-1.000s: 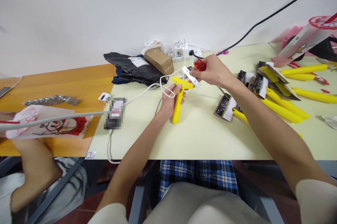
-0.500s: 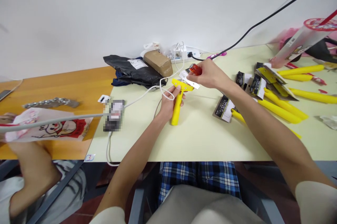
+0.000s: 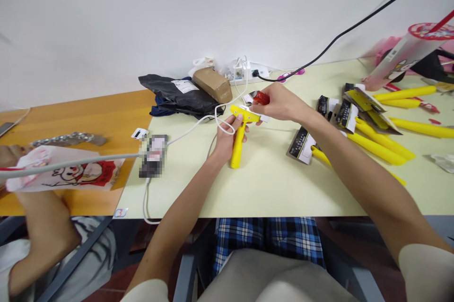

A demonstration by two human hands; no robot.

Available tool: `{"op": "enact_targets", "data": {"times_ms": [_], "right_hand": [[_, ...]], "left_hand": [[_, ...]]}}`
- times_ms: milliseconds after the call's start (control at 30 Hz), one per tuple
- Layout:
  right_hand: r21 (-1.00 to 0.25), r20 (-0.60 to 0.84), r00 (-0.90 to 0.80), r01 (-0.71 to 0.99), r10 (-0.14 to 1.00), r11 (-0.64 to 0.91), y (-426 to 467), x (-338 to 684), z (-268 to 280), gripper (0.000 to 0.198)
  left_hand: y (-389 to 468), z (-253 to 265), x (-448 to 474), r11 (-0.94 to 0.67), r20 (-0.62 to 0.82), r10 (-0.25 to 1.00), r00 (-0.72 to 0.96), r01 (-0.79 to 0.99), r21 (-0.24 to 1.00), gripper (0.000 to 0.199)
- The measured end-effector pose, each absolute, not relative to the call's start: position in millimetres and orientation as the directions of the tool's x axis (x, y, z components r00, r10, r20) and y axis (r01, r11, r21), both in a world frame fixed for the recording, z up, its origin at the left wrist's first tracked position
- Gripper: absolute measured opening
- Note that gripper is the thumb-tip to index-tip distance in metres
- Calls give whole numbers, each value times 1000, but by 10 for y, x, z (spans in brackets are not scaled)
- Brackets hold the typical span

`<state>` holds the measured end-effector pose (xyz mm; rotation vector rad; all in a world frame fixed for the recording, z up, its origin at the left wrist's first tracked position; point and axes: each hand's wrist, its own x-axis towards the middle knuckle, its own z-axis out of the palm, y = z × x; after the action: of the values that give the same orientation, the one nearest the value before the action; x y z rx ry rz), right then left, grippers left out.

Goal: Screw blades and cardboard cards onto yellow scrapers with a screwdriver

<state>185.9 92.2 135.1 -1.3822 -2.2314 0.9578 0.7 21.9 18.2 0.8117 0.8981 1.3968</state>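
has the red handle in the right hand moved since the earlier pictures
Yes, the red handle has shifted slightly down and left in view, judged against the black plug.

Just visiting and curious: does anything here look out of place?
Yes: a white cable loops in front of the left hand, which grips the yellow tool. A stray loop looks odd amid the work; whether it touches the hand is unclear.
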Motion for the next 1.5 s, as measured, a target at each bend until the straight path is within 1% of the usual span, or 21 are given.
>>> {"op": "enact_targets", "data": {"times_ms": [100, 367, 500, 700, 1033, 1300, 1400, 1500], "right_hand": [[-694, -36, -439, 658, 898, 293, 925, 1870, 1370, 30], [-707, -21, -432, 644, 902, 292, 946, 1890, 1375, 26], [-715, -11, -418, 639, 909, 285, 956, 1916, 1385, 27], [-695, -11, -418, 656, 908, 293, 951, 1897, 1373, 29], [-682, -17, -436, 663, 900, 308, 972, 1860, 1318, 29], [-669, 0, -459, 661, 888, 342, 936, 1823, 1299, 38], [-672, -10, -485, 651, 874, 353, 936, 1810, 1276, 35], [-673, -11, -498, 645, 867, 363, 944, 1802, 1255, 29]], "left_hand": [[228, 187, 1, 28, -53, 998, -42, -455, 890, 47], [253, 157, -5, 32, -79, 994, -77, -482, 876, 45], [250, 151, 1, 35, -76, 995, -61, -511, 859, 44], [235, 156, 1, 20, -47, 998, -41, -505, 863, 44], [223, 178, 5, 58, -75, 997, -18, -464, 884, 46], [207, 212, 11, 63, -61, 998, 20, -454, 889, 46], [212, 214, 6, 45, -42, 999, 16, -466, 884, 45], [213, 217, 5, 50, -52, 999, 9, -450, 892, 46]]}}
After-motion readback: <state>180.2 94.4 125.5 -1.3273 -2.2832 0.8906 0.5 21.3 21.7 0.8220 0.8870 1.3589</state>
